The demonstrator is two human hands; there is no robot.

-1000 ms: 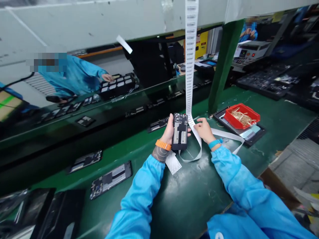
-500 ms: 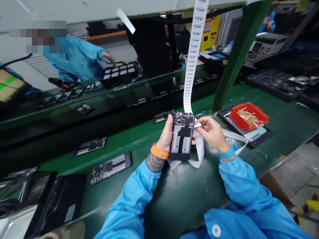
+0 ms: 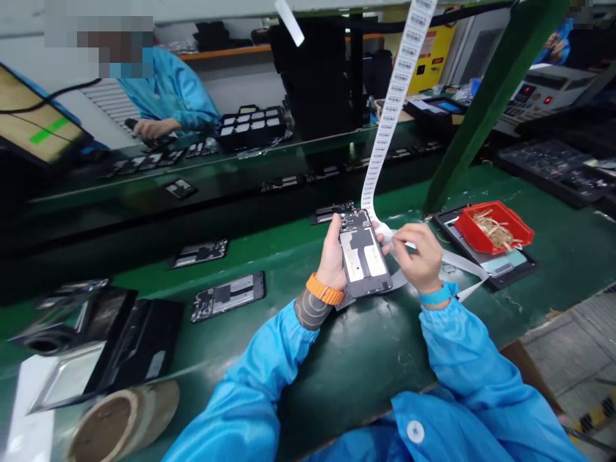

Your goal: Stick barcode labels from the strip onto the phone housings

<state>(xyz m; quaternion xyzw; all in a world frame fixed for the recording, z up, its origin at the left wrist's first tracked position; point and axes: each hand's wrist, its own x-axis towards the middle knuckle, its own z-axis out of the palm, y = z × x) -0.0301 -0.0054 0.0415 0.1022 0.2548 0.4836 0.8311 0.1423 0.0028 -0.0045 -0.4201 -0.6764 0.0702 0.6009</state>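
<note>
My left hand (image 3: pixel 332 253) grips an opened phone body (image 3: pixel 364 253), its inner side facing up, held just above the green bench. My right hand (image 3: pixel 421 256) pinches the white label strip (image 3: pixel 394 106) right beside the phone's upper right corner. That strip hangs down from overhead, printed with barcodes, and its used backing curls on the bench under my hands. I wear blue sleeves, an orange band on the left wrist and a blue band on the right.
A red bin (image 3: pixel 493 226) of tan scraps sits on a dark tray at right. More phone bodies (image 3: pixel 228 296) lie on the green belt (image 3: pixel 269 256) to the left. Black trays (image 3: pixel 120 343) and a tape roll (image 3: pixel 120 420) are near left. A co-worker in blue (image 3: pixel 168 96) stands across the line.
My view swung left and down. The phone tilted flatter in my left hand, and my right hand came up from the bench to pinch the strip at the phone's edge.
</note>
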